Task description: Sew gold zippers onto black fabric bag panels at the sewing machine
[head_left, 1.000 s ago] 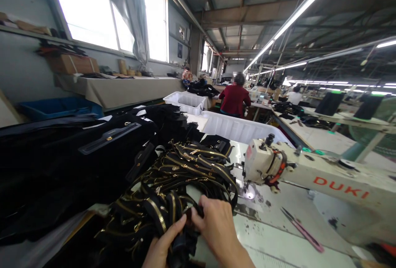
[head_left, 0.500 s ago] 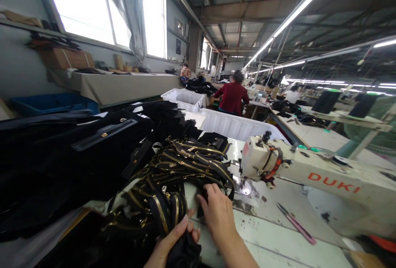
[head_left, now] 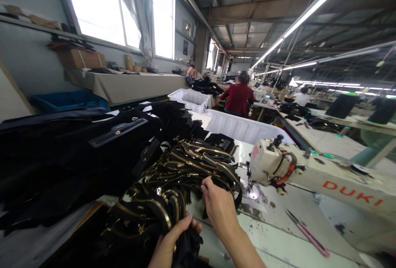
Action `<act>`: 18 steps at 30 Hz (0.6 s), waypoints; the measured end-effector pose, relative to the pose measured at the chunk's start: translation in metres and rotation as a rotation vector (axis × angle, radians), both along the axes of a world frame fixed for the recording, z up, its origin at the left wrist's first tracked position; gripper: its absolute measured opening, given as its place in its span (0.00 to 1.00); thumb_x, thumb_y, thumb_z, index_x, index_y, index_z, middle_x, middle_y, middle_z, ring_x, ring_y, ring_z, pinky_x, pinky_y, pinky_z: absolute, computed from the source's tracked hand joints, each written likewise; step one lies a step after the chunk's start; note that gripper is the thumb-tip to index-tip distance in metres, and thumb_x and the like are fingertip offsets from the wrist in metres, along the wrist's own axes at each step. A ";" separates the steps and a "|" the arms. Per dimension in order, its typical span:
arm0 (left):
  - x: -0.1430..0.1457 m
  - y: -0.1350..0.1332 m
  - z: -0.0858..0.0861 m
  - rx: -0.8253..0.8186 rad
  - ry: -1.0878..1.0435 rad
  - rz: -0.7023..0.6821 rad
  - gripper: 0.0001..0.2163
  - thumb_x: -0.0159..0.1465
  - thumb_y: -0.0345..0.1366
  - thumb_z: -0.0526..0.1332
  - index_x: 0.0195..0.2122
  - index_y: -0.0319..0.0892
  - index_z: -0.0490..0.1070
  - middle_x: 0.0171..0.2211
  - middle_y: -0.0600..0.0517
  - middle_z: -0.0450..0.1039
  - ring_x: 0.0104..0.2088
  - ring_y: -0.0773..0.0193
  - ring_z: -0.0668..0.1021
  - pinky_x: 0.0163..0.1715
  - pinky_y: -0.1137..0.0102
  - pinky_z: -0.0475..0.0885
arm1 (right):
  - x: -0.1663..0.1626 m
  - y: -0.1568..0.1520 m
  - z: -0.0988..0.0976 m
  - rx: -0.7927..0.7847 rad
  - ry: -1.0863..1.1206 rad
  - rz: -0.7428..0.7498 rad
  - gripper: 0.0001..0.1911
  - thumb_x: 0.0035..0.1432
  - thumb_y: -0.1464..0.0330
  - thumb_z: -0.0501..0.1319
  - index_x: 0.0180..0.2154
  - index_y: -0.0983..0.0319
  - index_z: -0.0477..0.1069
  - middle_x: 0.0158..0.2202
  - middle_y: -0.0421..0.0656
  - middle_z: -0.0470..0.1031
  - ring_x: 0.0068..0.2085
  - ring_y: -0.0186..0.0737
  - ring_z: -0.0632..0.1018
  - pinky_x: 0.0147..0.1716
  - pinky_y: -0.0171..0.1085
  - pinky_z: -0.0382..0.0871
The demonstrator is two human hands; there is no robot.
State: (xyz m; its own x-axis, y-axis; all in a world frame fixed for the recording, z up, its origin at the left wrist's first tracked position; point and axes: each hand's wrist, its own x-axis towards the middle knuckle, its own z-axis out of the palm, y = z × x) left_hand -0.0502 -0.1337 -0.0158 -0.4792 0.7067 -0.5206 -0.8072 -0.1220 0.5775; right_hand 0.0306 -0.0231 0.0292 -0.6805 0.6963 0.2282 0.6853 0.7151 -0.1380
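Zipper strips (head_left: pixel 163 212): black cloth tape, gold metal teeth, shiny pulls, curved and looped into a loose bundle at bottom centre, on the near part of the table. Left hand (head_left: pixel 176 235) clamped on the bundle's near end, thumb over the tapes. Right hand (head_left: pixel 219 206) at the lower edge of a zipper pile (head_left: pixel 198 163) just beyond, fingers bent together; can't tell whether they pinch a strip. Pile is tangled, strips lying roughly crosswise.

Table (head_left: pixel 260 241) pale, smooth, scuffed, dark stains, ruler-like markings near the front edge. Room is a workshop: bright windows (head_left: pixel 95 8), grey curtain (head_left: pixel 136 12), strip light (head_left: pixel 321 4), metal ceiling.

Black fabric pieces (head_left: pixel 62 156) heaped left, crowding the zippers. Sewing machine (head_left: pixel 303 169), cream, lettered "DUKI", blocks the right side; pink-handled scissors or tweezers (head_left: pixel 307 233) beside it. White bin (head_left: pixel 244 128) behind; farther off, a person in dark red (head_left: pixel 237 97).
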 end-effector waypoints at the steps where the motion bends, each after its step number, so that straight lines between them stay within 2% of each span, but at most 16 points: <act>1: 0.000 -0.001 0.001 0.003 0.000 -0.001 0.08 0.53 0.25 0.70 0.25 0.38 0.72 0.21 0.50 0.76 0.34 0.50 0.83 0.44 0.58 0.77 | -0.006 -0.001 -0.002 0.009 -0.026 0.010 0.06 0.68 0.69 0.53 0.40 0.58 0.68 0.32 0.39 0.76 0.30 0.40 0.79 0.24 0.34 0.60; 3: 0.001 -0.003 0.004 0.006 -0.002 0.000 0.07 0.53 0.23 0.70 0.26 0.37 0.73 0.22 0.49 0.77 0.36 0.48 0.83 0.45 0.57 0.76 | -0.018 -0.003 -0.009 0.032 -0.078 0.015 0.04 0.64 0.74 0.56 0.38 0.61 0.69 0.34 0.43 0.77 0.29 0.43 0.79 0.22 0.34 0.59; 7: 0.001 -0.004 0.012 0.011 -0.003 0.010 0.06 0.53 0.23 0.69 0.28 0.36 0.74 0.31 0.42 0.80 0.43 0.43 0.81 0.49 0.53 0.74 | -0.020 -0.006 -0.012 0.079 -0.138 0.038 0.12 0.55 0.84 0.54 0.36 0.64 0.69 0.35 0.47 0.76 0.29 0.43 0.79 0.22 0.34 0.58; 10: 0.000 -0.004 0.015 0.010 0.003 0.022 0.06 0.54 0.23 0.70 0.32 0.35 0.76 0.37 0.41 0.81 0.50 0.43 0.77 0.53 0.55 0.71 | -0.004 -0.018 -0.006 0.102 -0.146 0.111 0.06 0.58 0.79 0.57 0.34 0.62 0.66 0.34 0.45 0.75 0.29 0.42 0.79 0.22 0.34 0.58; 13: 0.000 -0.010 0.012 -0.026 0.040 0.039 0.11 0.54 0.25 0.71 0.39 0.38 0.77 0.43 0.45 0.80 0.57 0.48 0.71 0.59 0.58 0.65 | 0.013 -0.032 -0.002 0.147 -0.155 0.234 0.02 0.61 0.71 0.57 0.33 0.60 0.65 0.31 0.42 0.74 0.25 0.41 0.77 0.20 0.35 0.57; 15: 0.001 -0.015 0.007 -0.040 0.087 0.058 0.14 0.53 0.25 0.72 0.41 0.40 0.77 0.43 0.48 0.80 0.61 0.51 0.66 0.62 0.59 0.61 | 0.021 -0.040 -0.005 0.144 -0.179 0.281 0.02 0.61 0.71 0.56 0.34 0.60 0.64 0.29 0.40 0.74 0.23 0.41 0.76 0.19 0.36 0.56; 18: 0.003 -0.020 0.003 -0.029 0.133 0.040 0.14 0.53 0.24 0.71 0.40 0.43 0.78 0.43 0.50 0.80 0.63 0.51 0.63 0.63 0.58 0.57 | 0.028 -0.047 -0.014 0.049 -0.231 0.295 0.04 0.62 0.72 0.54 0.38 0.61 0.67 0.27 0.39 0.76 0.23 0.45 0.78 0.19 0.38 0.58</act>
